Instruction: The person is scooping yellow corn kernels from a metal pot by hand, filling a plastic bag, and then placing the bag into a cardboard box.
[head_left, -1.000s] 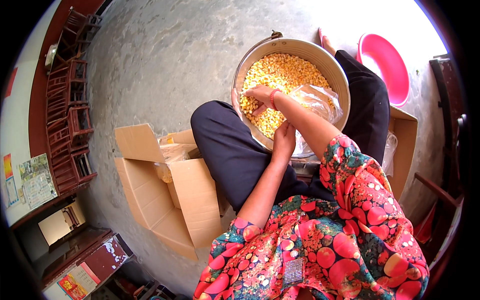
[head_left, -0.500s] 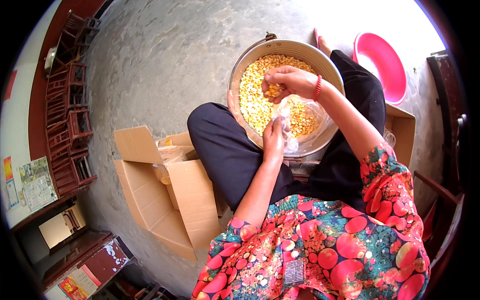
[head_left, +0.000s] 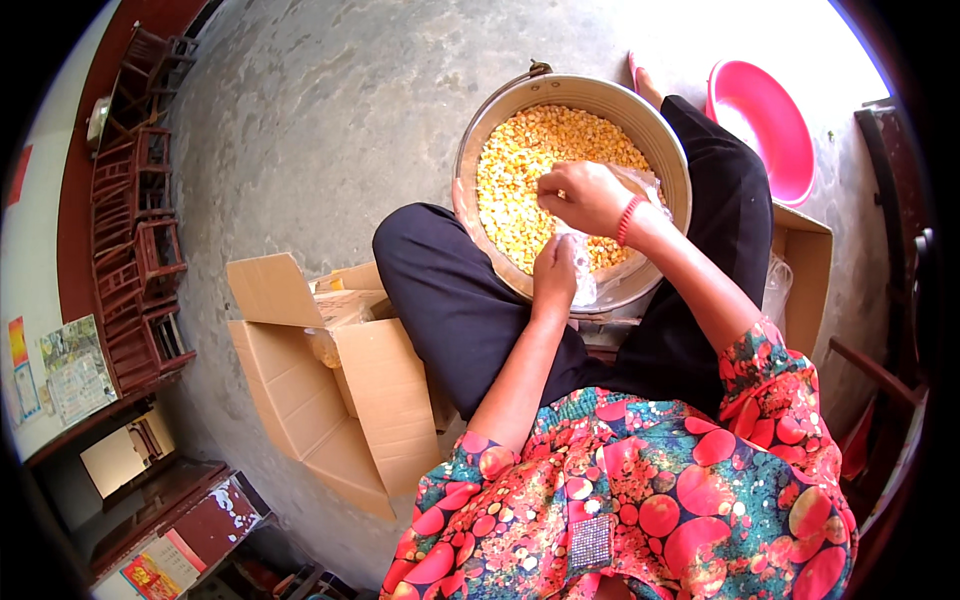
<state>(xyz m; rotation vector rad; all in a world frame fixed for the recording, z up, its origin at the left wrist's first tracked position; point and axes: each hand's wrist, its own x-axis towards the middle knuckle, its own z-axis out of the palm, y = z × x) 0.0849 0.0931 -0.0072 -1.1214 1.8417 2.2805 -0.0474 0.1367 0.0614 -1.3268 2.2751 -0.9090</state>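
A metal bucket (head_left: 672, 150) stands between my knees, with loose yellow corn kernels (head_left: 515, 150) inside. Over its near side, my left hand (head_left: 553, 275) pinches the edge of a clear plastic bag (head_left: 584, 288). The bag spreads across the right part of the bucket, partly behind my right hand (head_left: 590, 198). That hand wears a red bead bracelet (head_left: 628, 220) and hangs just above the bag, fingers curled downward. Whatever lies in those fingers is hidden by the back of the hand.
An open cardboard box (head_left: 385, 400) sits by my left knee. Another cardboard box (head_left: 805, 265) holding clear plastic is on my right. A pink basin (head_left: 785, 130) lies beyond my right knee. Wooden chairs (head_left: 135, 260) line the left wall.
My right hand, which showed corn kernels in its fingers, has come down and nearer to the bag, and its fingers have turned downward. My left hand keeps its hold on the bag.
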